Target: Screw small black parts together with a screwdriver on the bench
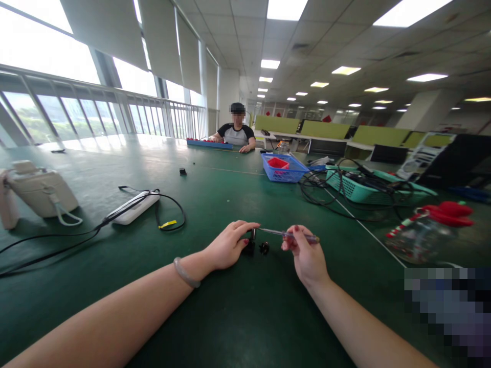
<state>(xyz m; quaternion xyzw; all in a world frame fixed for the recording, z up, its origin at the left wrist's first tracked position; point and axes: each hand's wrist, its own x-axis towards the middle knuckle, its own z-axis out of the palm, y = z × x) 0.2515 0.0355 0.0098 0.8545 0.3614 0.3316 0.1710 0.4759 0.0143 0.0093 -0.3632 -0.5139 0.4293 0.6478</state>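
Steadying a black part, left fingers curl round it; right fingers clasp a screwdriver, seemingly needing careful aim.

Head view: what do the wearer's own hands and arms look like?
The left hand and right hand are ungloved, with dark red nail polish on both. No sleeves show. A pale grey bangle rings the left wrist; the right wrist is bare.
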